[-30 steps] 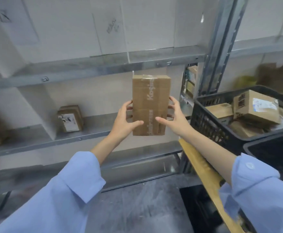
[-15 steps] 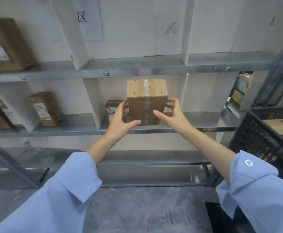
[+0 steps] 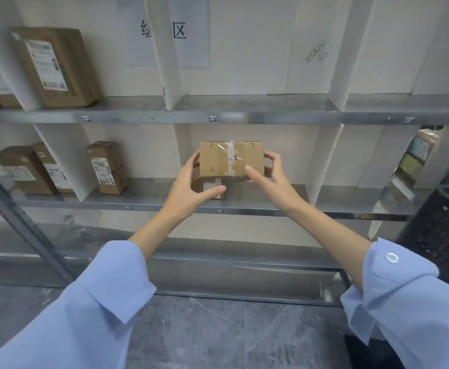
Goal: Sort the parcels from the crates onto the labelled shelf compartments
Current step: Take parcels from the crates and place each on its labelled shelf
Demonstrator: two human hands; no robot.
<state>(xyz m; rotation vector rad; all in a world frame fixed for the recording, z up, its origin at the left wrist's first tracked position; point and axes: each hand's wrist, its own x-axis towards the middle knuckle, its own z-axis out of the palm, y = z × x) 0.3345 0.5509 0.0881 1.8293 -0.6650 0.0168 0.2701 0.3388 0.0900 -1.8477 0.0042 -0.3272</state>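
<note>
I hold the taped parcel [image 3: 231, 159] between both hands. My left hand [image 3: 191, 190] grips its left edge with curled fingers, thumb spread below. My right hand [image 3: 272, 179] clasps its right edge, thumb on the front face. Directly beneath, behind my left thumb, a small box [image 3: 214, 189] sits on the shelf [image 3: 258, 206]. A black crate [image 3: 441, 235] stands right of my right arm

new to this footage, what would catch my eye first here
The taped cardboard parcel at centre, held between the left hand and right hand in front of the middle shelf compartment, above a smaller parcel lying there. Next, the big labelled box on the upper shelf at left.
</note>
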